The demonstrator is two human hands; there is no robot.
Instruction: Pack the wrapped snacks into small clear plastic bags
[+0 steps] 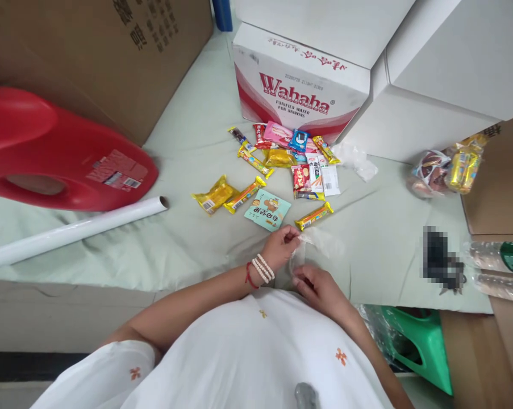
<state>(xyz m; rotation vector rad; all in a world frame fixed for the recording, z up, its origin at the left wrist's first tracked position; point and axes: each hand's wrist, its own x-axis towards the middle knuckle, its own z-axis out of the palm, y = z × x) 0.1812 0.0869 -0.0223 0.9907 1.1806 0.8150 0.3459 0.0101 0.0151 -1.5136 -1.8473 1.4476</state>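
Observation:
My left hand (280, 245), with bead bracelets at the wrist, pinches the top edge of a clear plastic bag (320, 245) lying on the pale green sheet (188, 238). My right hand (318, 287) grips the same bag's lower edge close to my body. Just beyond the hands lie a yellow snack bar (314, 216), a teal snack packet (267, 209) and two more yellow snacks (228, 196). Farther back, several small snack packets (296, 153) are heaped in front of a Wahaha water carton (301, 85).
A red plastic object (47, 153) and a white roll (69, 233) lie at the left. A brown carton (111, 51) stands behind them. White boxes (430, 74), a filled snack bag (447, 170), bottles (499, 267) and a green stool (422, 341) are at the right.

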